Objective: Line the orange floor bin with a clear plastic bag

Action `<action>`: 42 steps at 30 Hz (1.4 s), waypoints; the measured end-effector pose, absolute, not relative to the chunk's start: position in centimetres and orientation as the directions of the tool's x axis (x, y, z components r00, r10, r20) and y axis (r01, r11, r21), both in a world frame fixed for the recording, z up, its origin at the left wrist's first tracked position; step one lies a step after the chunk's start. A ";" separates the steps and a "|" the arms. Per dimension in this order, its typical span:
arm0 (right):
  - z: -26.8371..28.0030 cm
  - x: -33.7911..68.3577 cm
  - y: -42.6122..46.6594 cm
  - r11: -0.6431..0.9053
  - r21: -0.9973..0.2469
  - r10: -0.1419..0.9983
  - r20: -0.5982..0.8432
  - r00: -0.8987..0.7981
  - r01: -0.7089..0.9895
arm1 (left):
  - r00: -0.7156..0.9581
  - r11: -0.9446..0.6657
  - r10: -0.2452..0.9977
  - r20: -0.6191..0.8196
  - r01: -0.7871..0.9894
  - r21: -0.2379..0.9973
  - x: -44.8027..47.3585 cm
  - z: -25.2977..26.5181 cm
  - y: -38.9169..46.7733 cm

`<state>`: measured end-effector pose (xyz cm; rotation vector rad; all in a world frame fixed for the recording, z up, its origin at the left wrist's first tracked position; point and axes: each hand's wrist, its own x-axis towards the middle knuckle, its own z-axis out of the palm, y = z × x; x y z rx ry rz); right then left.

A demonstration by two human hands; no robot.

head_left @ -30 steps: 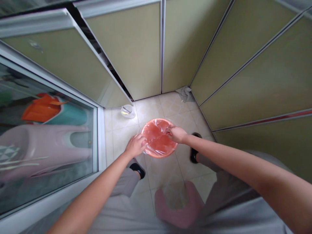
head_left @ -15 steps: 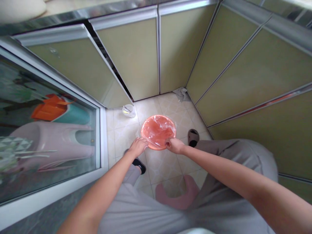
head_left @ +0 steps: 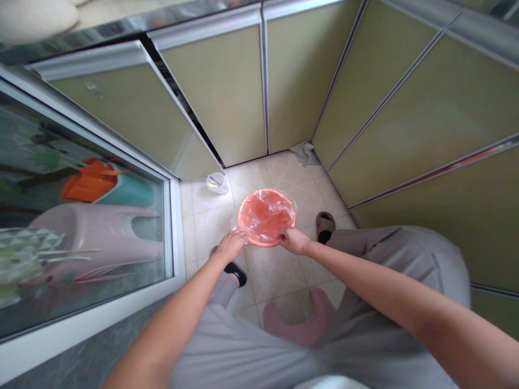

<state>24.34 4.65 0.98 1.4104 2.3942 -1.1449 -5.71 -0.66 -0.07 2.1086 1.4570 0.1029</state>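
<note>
An orange-pink round bin (head_left: 260,243) stands in front of me, with a clear plastic bag (head_left: 265,213) lining its inside and folded over the rim. At the near left of the rim, my left hand (head_left: 232,244) has its fingers closed over the edge on the bag. My right hand (head_left: 294,240) pinches the bag at the near right of the rim, thumb and fingers together. The bag looks wrinkled inside, and its bottom is hard to make out.
Green cabinets (head_left: 211,97) line the back and right. A small clear tub (head_left: 218,183) and a grey cloth (head_left: 305,153) lie on the tiled floor. A glass door (head_left: 93,232) stands at left; a pink stool (head_left: 298,327) is beneath me.
The view has shifted slightly, so everything sits a little differently in the picture. Both hands stay at the bin's rim with the bag.
</note>
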 end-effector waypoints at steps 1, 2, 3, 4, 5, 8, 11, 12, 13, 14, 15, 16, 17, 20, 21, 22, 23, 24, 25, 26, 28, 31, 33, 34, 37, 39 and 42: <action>0.8 24.3 4.6 0.281 -0.541 0.693 -0.457 -0.558 0.793 | 0.400 -0.241 0.882 -0.248 0.837 0.492 -5.9 -0.1 -0.9; 0.6 24.3 4.6 0.291 -0.540 0.694 -0.449 -0.563 0.790 | 0.402 -0.244 0.880 -0.252 0.839 0.487 -6.1 0.0 -1.1; 0.5 24.2 4.6 0.302 -0.537 0.694 -0.443 -0.567 0.788 | 0.407 -0.251 0.875 -0.261 0.844 0.474 -6.2 -0.1 -1.3; 0.4 24.2 4.6 0.310 -0.530 0.695 -0.441 -0.568 0.790 | 0.412 -0.259 0.868 -0.277 0.852 0.454 -6.4 -0.1 -1.5; 0.3 24.2 4.5 0.316 -0.519 0.695 -0.442 -0.566 0.794 | 0.417 -0.267 0.859 -0.298 0.860 0.434 -6.5 -0.2 -1.6; 0.4 24.2 4.4 0.325 -0.488 0.692 -0.461 -0.555 0.810 | 0.415 -0.261 0.838 -0.353 0.874 0.409 -6.5 -0.6 -2.1; 1.1 24.4 4.4 0.325 -0.472 0.685 -0.481 -0.548 0.820 | 0.411 -0.249 0.819 -0.399 0.883 0.398 -6.2 -0.5 -2.1; 1.3 24.5 4.5 0.326 -0.467 0.683 -0.484 -0.546 0.822 | 0.420 -0.262 0.812 -0.405 0.882 0.391 -6.0 -0.3 -2.1; 1.6 24.5 4.6 0.331 -0.460 0.687 -0.482 -0.545 0.824 | 0.435 -0.285 0.809 -0.394 0.878 0.384 -5.7 0.1 -1.9; 1.9 24.6 4.7 0.344 -0.453 0.694 -0.467 -0.548 0.823 | 0.452 -0.315 0.813 -0.367 0.872 0.376 -5.3 0.5 -1.8; 2.1 24.7 4.8 0.371 -0.444 0.704 -0.438 -0.558 0.816 | 0.469 -0.348 0.821 -0.325 0.863 0.365 -4.9 1.0 -1.6; 2.3 24.7 5.0 0.410 -0.430 0.712 -0.400 -0.577 0.804 | 0.481 -0.379 0.832 -0.277 0.857 0.350 -4.4 1.5 -1.4; 2.4 24.8 5.1 0.458 -0.412 0.712 -0.360 -0.603 0.788 | 0.487 -0.402 0.843 -0.230 0.853 0.333 -3.8 1.8 -1.2; 2.4 25.0 5.2 0.607 -0.350 0.651 -0.296 -0.699 0.714 | 0.502 -0.440 0.847 -0.175 0.847 0.300 -2.2 2.1 -0.9; 2.2 25.1 5.2 0.640 -0.331 0.624 -0.302 -0.720 0.693 | 0.511 -0.446 0.838 -0.192 0.844 0.297 -1.9 2.0 -0.9; 2.0 25.2 5.2 0.664 -0.316 0.599 -0.316 -0.735 0.677 | 0.521 -0.453 0.824 -0.222 0.842 0.294 -1.7 1.7 -0.9; 1.7 25.3 5.1 0.680 -0.305 0.580 -0.332 -0.744 0.667 | 0.533 -0.462 0.807 -0.255 0.838 0.291 -1.6 1.4 -0.9; 1.5 25.5 5.0 0.689 -0.297 0.567 -0.348 -0.747 0.661 | 0.544 -0.471 0.790 -0.282 0.834 0.288 -1.7 1.1 -1.0; 1.4 25.5 5.0 0.694 -0.289 0.558 -0.363 -0.746 0.659 | 0.552 -0.478 0.779 -0.298 0.830 0.288 -1.8 0.9 -1.0; 1.3 25.6 5.0 0.697 -0.284 0.551 -0.377 -0.745 0.659 | 0.558 -0.483 0.773 -0.302 0.826 0.292 -1.9 0.7 -1.0; 1.5 25.5 5.2 0.695 -0.273 0.547 -0.400 -0.736 0.665 | 0.561 -0.481 0.775 -0.290 0.822 0.303 -2.1 0.7 -0.9; 1.8 25.0 6.1 0.690 -0.254 0.560 -0.405 -0.723 0.678 | 0.555 -0.478 0.788 -0.267 0.825 0.303 -1.7 1.1 -0.5; 1.8 24.4 7.0 0.694 -0.250 0.573 -0.376 -0.729 0.675 | 0.554 -0.483 0.794 -0.250 0.825 0.293 -1.2 1.3 -0.2; 1.6 24.0 7.6 0.700 -0.251 0.573 -0.361 -0.736 0.669 | 0.554 -0.485 0.795 -0.248 0.825 0.290 -0.9 1.3 -0.1; 0.4 22.1 9.8 0.698 -0.261 0.567 -0.367 -0.738 0.666 | 0.567 -0.491 0.779 -0.266 0.817 0.302 -0.4 0.7 0.0; -0.8 20.5 11.6 0.651 -0.257 0.564 -0.466 -0.682 0.714 | 0.572 -0.486 0.769 -0.284 0.813 0.321 -0.3 0.1 -0.2; -2.9 17.8 14.2 0.546 -0.277 0.540 -0.605 -0.585 0.791 | 0.558 -0.459 0.771 -0.306 0.821 0.341 -0.4 -0.7 -0.5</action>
